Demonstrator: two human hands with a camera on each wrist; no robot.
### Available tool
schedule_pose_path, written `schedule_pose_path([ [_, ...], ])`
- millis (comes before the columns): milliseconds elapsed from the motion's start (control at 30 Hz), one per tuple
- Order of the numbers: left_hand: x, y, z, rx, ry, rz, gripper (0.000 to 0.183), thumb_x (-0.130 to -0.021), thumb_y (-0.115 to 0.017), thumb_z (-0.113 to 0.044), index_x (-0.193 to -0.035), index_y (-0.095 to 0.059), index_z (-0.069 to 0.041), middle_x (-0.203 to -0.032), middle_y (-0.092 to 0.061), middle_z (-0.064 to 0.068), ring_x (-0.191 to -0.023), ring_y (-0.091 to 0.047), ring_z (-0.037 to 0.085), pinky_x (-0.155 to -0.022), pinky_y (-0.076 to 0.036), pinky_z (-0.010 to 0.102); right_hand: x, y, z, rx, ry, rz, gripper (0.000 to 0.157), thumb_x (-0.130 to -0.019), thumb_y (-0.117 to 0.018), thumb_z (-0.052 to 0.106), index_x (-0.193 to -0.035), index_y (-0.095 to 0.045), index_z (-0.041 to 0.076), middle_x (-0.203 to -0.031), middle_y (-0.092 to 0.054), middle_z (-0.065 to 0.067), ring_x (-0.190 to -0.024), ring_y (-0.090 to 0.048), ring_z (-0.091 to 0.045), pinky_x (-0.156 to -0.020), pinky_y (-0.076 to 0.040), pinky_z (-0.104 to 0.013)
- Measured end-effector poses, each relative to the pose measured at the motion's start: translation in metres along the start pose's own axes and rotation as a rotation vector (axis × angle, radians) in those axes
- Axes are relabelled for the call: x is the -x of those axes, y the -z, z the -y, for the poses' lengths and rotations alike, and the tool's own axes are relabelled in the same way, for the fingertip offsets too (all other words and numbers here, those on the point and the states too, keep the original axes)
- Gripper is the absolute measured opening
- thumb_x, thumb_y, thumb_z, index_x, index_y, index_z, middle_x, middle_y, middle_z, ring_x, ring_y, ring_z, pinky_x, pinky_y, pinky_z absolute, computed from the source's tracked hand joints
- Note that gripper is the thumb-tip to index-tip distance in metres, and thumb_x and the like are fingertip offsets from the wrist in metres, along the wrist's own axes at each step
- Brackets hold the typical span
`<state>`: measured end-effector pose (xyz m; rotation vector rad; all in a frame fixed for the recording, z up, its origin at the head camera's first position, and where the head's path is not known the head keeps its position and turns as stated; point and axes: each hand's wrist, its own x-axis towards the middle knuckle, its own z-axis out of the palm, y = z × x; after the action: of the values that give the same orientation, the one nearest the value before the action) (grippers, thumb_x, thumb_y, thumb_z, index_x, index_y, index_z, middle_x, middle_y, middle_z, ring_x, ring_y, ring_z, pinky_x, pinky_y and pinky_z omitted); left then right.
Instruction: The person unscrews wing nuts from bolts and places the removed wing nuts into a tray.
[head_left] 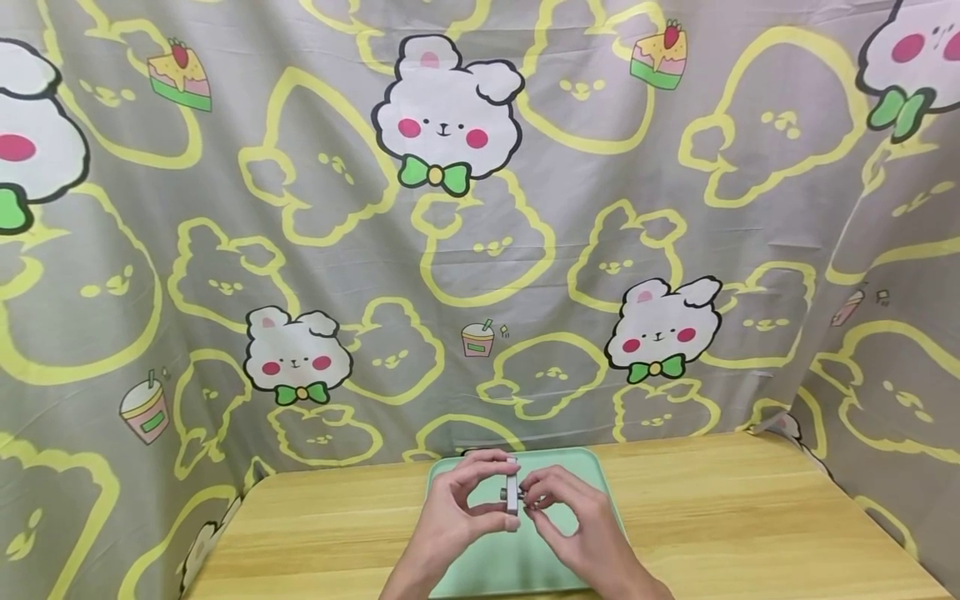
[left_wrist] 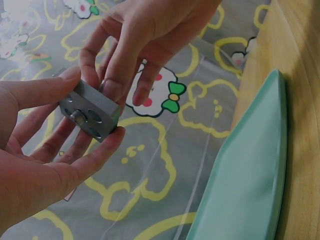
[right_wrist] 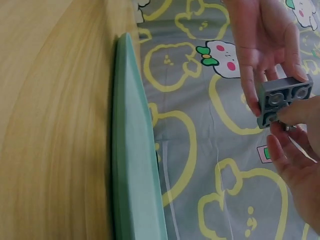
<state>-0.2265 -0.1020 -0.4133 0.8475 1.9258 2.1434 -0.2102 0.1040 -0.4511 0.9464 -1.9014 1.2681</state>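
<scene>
My left hand (head_left: pixel 456 503) grips a small grey block (left_wrist: pixel 95 107) by its edges, thumb on one side and fingers on the other, above the tray. One face of the block has round holes, and a short metal stud (left_wrist: pixel 78 118) sticks out of one of them. The opposite face shows round recesses in square pockets in the right wrist view. My right hand (head_left: pixel 576 505) is at that pocketed face, its fingertips pinching a small dark metal piece (head_left: pixel 522 493) against the block. Fingers hide most of this piece, so its exact kind cannot be told.
A mint-green tray (head_left: pixel 487 567) lies on the wooden table (head_left: pixel 322 525) beneath both hands. A grey curtain (head_left: pixel 555 275) with cartoon bears hangs behind the table and along both sides.
</scene>
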Motion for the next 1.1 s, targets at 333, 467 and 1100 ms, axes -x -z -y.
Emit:
schedule_pose_path([
  [333,0.000,-0.001,0.000,-0.015,0.009,-0.010,0.054,-0.075,-0.086,0.008,-0.126,-0.067,0.007,-0.143,-0.049,0.023,-0.124,-0.058,0.022,-0.094,-0.060,0.047,-0.002,0.007,0.007,-0.316,-0.496,0.019,0.019,-0.095,-0.074,0.010,-0.112,-0.067,0.004,-0.114,-0.067,-0.016,-0.106,-0.070,-0.021,-0.084,-0.064,-0.036],
  [467,-0.001,-0.002,-0.001,-0.052,-0.001,-0.014,0.052,-0.074,-0.087,0.007,-0.123,-0.071,0.002,-0.142,-0.051,0.022,-0.125,-0.056,0.023,-0.094,-0.060,0.047,-0.007,0.008,0.008,-0.419,-0.741,-0.022,0.027,-0.098,-0.071,0.017,-0.115,-0.066,-0.004,-0.110,-0.068,-0.018,-0.095,-0.074,-0.024,-0.081,-0.064,-0.036],
  [1100,-0.003,-0.006,0.002,-0.096,-0.015,0.002,0.048,-0.074,-0.086,0.010,-0.119,-0.074,-0.004,-0.138,-0.055,0.015,-0.126,-0.056,0.025,-0.092,-0.061,0.047,-0.007,0.014,0.006,-0.568,-0.926,0.048,0.036,-0.095,-0.075,0.018,-0.116,-0.064,-0.009,-0.099,-0.073,-0.012,-0.089,-0.074,-0.024,-0.078,-0.065,-0.036],
])
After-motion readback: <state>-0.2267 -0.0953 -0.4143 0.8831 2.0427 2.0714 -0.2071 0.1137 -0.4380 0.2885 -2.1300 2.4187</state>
